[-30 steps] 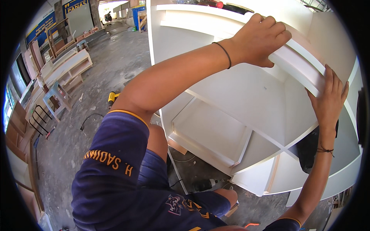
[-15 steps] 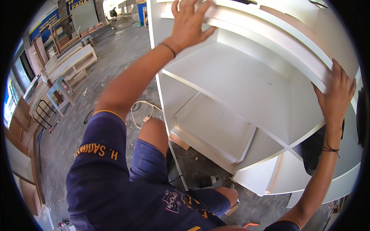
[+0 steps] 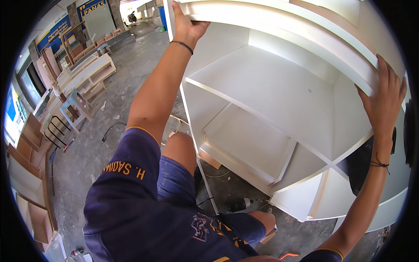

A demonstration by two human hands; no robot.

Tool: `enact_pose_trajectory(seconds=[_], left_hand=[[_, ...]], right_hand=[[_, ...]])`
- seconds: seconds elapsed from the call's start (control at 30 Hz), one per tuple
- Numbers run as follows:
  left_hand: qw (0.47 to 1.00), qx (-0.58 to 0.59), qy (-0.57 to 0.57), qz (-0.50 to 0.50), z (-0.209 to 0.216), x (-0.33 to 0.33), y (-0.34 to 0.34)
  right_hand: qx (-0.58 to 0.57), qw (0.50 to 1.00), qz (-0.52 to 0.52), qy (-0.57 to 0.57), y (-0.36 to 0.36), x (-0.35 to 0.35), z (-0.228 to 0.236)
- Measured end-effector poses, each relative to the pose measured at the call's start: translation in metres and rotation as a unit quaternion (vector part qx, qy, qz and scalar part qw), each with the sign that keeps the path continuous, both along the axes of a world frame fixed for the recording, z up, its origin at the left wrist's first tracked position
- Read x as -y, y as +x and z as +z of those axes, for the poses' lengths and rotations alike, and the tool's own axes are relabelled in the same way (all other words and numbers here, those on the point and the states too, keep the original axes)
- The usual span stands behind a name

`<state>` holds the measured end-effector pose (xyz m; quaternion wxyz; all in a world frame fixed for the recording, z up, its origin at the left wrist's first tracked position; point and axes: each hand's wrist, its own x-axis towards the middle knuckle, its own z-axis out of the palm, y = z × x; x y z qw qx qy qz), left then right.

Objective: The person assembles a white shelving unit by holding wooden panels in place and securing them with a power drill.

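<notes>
A large white cabinet (image 3: 270, 87) with open compartments stands in front of me. Along its upper edge runs a long white rail (image 3: 262, 16). My left hand (image 3: 188, 27) is closed around the rail's left end, beside the cabinet's side panel, its fingers partly hidden. At the right end, my right hand (image 3: 385, 102) grips the same rail, fingers over the top and thumb on the near side. Below lies a white panel or drawer-like frame (image 3: 248, 139), tilted within the lower compartment.
A power drill (image 3: 238, 204) lies on the concrete floor near my knees, with a pale cable (image 3: 174, 126) to the left. A light blue stool (image 3: 76, 109) and wooden furniture parts (image 3: 94, 76) stand farther left. Something black (image 3: 360, 168) is behind the cabinet's right side.
My left hand has moved left along the rail to its end, and its spread fingers have closed there. My right hand keeps its place. The view has shifted slightly.
</notes>
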<state>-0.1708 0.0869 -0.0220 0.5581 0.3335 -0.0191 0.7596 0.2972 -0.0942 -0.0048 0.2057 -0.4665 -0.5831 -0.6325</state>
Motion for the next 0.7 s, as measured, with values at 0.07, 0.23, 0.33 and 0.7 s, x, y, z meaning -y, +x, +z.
enact_pose_trajectory(seconds=[0.07,0.23,0.33,0.7], left_hand=[[1.000,0.001,0.002,-0.024,0.005,-0.004,0.002],[1.000,0.003,0.017,-0.004,0.001,-0.023,-0.005],[0.999,0.021,0.039,-0.029,0.001,-0.027,-0.010],[1.000,0.002,-0.006,0.007,-0.002,-0.001,-0.014]], right_hand=[[-0.007,1.000,-0.008,0.001,-0.002,0.003,0.002],[-0.007,1.000,0.007,-0.006,-0.004,0.005,0.002],[-0.007,1.000,0.008,-0.005,-0.005,0.003,0.001],[-0.018,0.999,0.040,0.013,-0.022,0.001,-0.005]])
